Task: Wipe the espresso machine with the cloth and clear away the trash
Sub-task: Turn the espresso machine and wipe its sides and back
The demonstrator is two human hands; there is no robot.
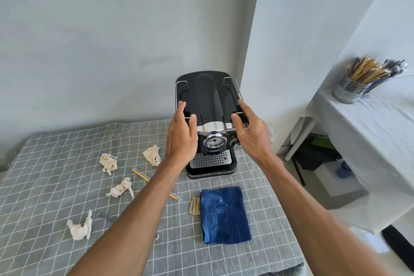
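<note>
Both hands are up at the espresso machine (210, 127), which stands at the far right edge of the table (44, 163), close to the far right corner and against the wall. The left hand (182, 132) is flat on the machine's left flank, the right hand (251, 132) on its right flank, fingers spread and loosely curved on each, gripping nothing else. Whether the palms actually press the casing or only rest near it I cannot tell from here.

What the wiping depends on is the blue cloth (225, 214). It lies folded on the table directly in front of the machine, on the near side, so it sits behind and below both hands, back toward the person. Its long side runs from near to far, in line with the machine's front. It lies a little toward the right edge, under the right forearm more than the left, so I judge the right hand the nearer one to draw back and pick it up.

The trash is all on the other side: crumpled tissues (108, 161) scattered across the left half of the table, a yellow stir stick (143, 176) partly hidden under the left forearm, and small brown packets (195, 206) touching the cloth's left edge. That side falls to the left hand, I would say
</note>
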